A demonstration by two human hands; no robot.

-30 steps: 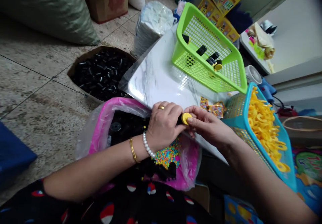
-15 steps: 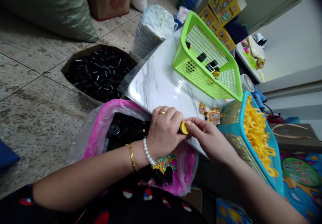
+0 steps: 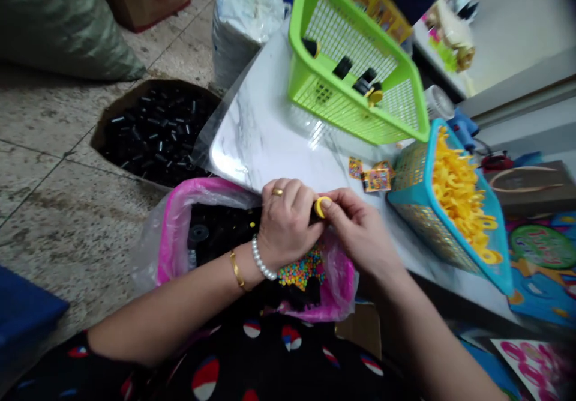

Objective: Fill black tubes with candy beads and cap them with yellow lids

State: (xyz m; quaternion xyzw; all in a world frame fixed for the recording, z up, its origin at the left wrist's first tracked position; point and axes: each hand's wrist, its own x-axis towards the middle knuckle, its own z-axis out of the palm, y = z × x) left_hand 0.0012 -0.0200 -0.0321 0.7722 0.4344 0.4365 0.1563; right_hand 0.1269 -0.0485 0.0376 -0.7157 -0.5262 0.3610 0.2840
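My left hand is closed round a small black tube, almost wholly hidden in the fist. My right hand pinches a round yellow cap against the tube's end. Both hands hover over a pink plastic-lined bag that holds black parts and a heap of small coloured candy beads. They are at the near edge of a white marble-patterned board.
A green basket with a few capped black tubes stands at the back of the board. A blue basket full of yellow caps is at the right, with small printed stickers beside it. A box of black tubes sits on the floor at left.
The view has shifted, so everything sits lower-left. My hands stay together on the tube and yellow cap, with the cap pressed closer into the left fist.
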